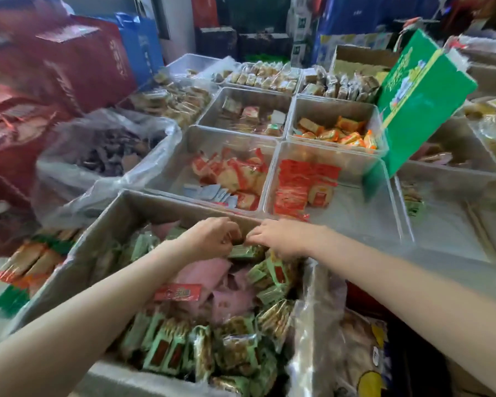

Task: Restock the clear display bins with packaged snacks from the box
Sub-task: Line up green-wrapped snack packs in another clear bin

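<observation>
Reaching into the box [78, 253], the left hand [212, 239] and right hand [275, 239] meet, fingers curled onto a green snack packet [245, 251] at its far wall. Beyond, the nearest clear bin [355, 202] is part-filled; restocking appears unfinished, since many packets remain boxed.

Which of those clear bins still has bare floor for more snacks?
The near right bin has most: bare floor right of its red packets, up to the green carton. The bin with orange packets shows bare floor along its back wall. The cardboard box under both hands is packed full.
</observation>
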`<action>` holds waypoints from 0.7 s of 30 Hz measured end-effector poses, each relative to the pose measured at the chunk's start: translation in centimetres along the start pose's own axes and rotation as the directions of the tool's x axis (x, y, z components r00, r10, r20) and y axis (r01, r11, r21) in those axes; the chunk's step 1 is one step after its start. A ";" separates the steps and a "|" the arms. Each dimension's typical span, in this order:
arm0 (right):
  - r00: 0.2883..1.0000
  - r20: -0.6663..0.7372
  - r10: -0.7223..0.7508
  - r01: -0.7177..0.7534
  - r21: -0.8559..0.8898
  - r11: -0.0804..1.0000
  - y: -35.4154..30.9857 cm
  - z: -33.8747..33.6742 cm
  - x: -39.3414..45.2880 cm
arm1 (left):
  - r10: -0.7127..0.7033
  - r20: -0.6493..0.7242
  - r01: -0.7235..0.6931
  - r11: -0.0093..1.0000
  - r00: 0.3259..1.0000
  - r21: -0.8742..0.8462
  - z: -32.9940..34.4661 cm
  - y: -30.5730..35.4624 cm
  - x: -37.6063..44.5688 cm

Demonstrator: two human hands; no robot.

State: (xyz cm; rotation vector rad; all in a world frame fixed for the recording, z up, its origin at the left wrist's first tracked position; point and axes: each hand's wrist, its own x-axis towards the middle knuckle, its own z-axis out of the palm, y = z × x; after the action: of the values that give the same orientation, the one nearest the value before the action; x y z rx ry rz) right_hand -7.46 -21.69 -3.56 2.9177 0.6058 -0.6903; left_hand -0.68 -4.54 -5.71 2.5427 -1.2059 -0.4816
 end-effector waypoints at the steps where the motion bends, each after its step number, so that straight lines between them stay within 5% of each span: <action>1: 0.997 0.060 0.041 -0.037 -0.055 0.998 -0.4 0.3 0.4 | 0.009 0.054 -0.008 1.000 0.999 -0.008 0.4 -0.8 -0.3; 5: 0.945 0.236 0.228 -0.203 -0.129 0.971 -1.1 1.7 -0.7 | 0.048 0.158 -0.042 0.998 0.986 -0.045 2.4 -1.4 0.1; 7: 0.932 0.209 0.297 -0.279 -0.112 0.954 -1.6 1.8 -1.4 | 0.079 0.244 -0.053 0.993 0.967 -0.109 3.4 -0.5 0.4; 9: 0.940 0.072 0.335 -0.341 0.132 0.931 -1.8 1.8 -1.6 | 0.090 0.298 -0.006 0.963 0.950 -0.271 4.0 0.6 0.7; 12: 0.874 -0.101 0.476 -0.297 0.663 0.687 -1.5 0.7 -1.6 | 0.048 0.150 0.025 0.893 0.987 -0.449 3.2 0.5 1.0; 15: 0.806 -0.085 0.586 -0.164 0.919 0.359 -0.6 0.9 -2.0 | -0.056 0.074 0.089 0.803 0.996 -0.590 1.7 -2.8 0.5; 17: 0.868 -0.056 0.494 -0.251 0.808 0.533 -0.8 2.1 -2.0 | -0.170 0.053 0.161 0.718 0.984 -0.677 1.2 -4.8 -0.1; 19: 0.916 0.150 0.373 -0.398 0.468 0.789 -1.7 4.6 -0.8 | -0.278 0.010 0.181 0.599 0.961 -0.780 1.0 -5.6 -0.5; 21: 0.880 0.287 0.380 -0.425 0.113 0.898 -2.6 6.5 1.0 | -0.303 0.007 0.184 0.559 0.953 -0.808 1.3 -5.1 -0.5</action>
State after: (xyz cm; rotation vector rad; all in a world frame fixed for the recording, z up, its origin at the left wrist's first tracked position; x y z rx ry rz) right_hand -10.40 -20.03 -9.76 2.8840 -0.0993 -1.0788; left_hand 2.00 -1.15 -8.79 1.8677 -0.3873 -0.7078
